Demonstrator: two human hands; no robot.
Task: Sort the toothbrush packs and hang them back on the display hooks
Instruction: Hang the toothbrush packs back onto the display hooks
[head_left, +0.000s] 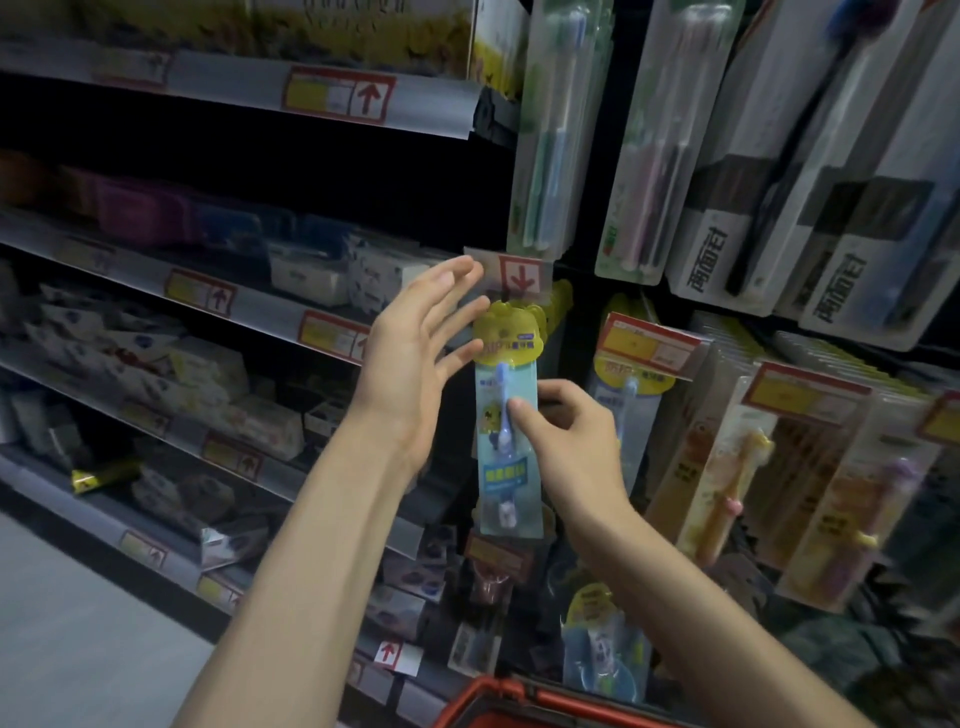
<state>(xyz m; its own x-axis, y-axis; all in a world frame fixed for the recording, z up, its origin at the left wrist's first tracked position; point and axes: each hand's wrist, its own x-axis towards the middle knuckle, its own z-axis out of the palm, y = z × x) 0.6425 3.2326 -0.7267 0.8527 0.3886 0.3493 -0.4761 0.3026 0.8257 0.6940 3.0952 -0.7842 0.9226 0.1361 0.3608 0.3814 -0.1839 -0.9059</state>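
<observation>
At the hanging display, just right of centre, the right hand (566, 441) pinched a child's toothbrush pack (506, 467) at mid-body, thumb on the front and fingers curled behind. The left hand (415, 353), at ten o'clock from it, was spread wide and held nothing. Its fingertips were just beside the pack's yellow header; I could not tell whether they touched it.

The pack stood upright, its top tucked right under a price tag (519, 275) marked with a red down-arrow. It looked like the hanging step. The hook itself was hidden, so I could not say whether the pack was already on it. The next move probably called for lining the header's hole up with the prong and sliding the pack back, with the free hand steadying the top.

The pack was a glossy clear blister over pale blue card, with a scalloped yellow crown; it was likely stiff but bendy. At three o'clock hung similar packs with yellow brushes (727, 483), and at twelve, tall slim adult packs (561, 130). At nine o'clock were shelves (234, 301) of small boxes, and at six a red basket (519, 696) rim.
</observation>
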